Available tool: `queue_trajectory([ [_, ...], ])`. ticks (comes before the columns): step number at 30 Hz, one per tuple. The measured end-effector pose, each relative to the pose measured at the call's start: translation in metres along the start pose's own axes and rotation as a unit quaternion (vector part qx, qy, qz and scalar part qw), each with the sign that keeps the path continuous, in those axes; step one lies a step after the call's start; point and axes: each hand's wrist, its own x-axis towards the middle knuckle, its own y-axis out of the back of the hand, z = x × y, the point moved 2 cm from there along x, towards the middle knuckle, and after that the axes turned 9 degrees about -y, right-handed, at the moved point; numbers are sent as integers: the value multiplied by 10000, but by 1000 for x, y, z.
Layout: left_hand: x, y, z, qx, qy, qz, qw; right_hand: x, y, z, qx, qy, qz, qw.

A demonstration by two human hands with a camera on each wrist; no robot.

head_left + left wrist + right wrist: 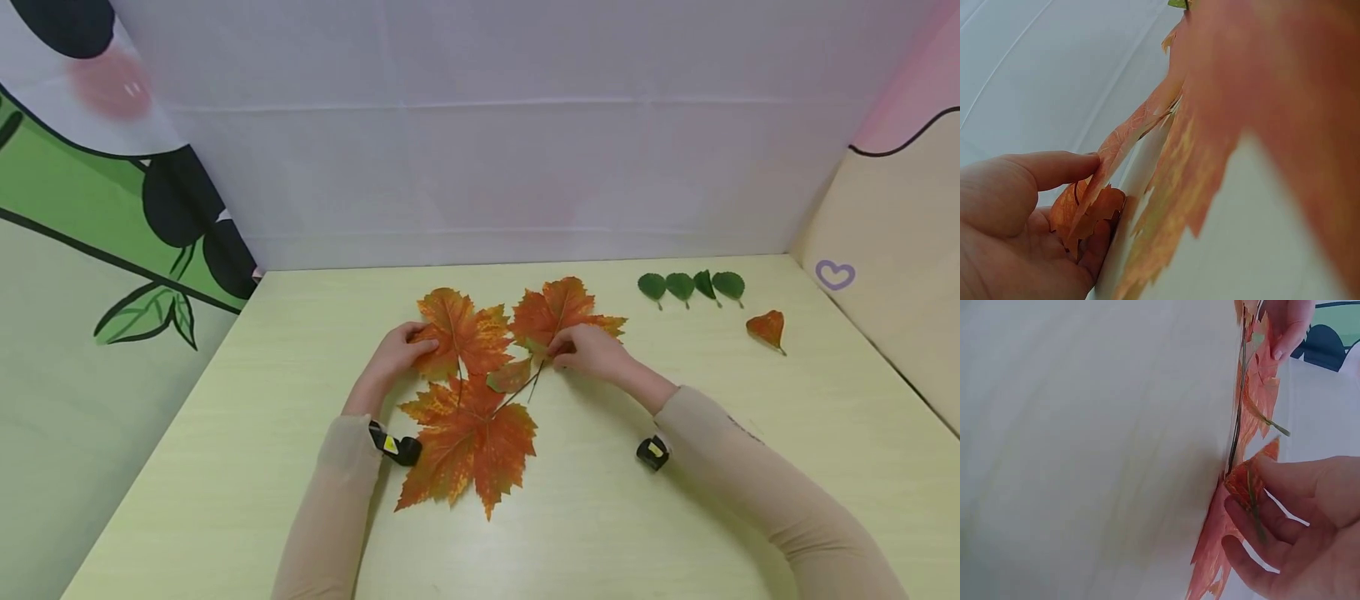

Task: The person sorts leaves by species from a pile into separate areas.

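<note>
The left hand (401,348) pinches the edge of the upper-left maple leaf (467,332), thumb and fingers clamped on it. The right hand (594,352) holds a small orange leaf (1247,482) clamped between thumb and fingers (its stem shows), near the base of the upper-right maple leaf (557,308). The lower maple leaf (480,442) lies nearer the person on the tabletop (202,475).
</note>
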Motion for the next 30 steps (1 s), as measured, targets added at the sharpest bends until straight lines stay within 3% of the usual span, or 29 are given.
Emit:
queue_trajectory([
  [8,1,0,-3,-5,-43,30,10000,0,9,5,-58,-318,560,9979],
  [14,0,1,-2,78,-233,54,9997,-1,17,13,166,-445,679,9966],
  [22,3,-1,-2,43,31,23,10000,-6,34,33,325,-653,802,9941],
  [30,1,0,-1,54,18,31,10000,-20,55,61,253,-864,882,9920],
])
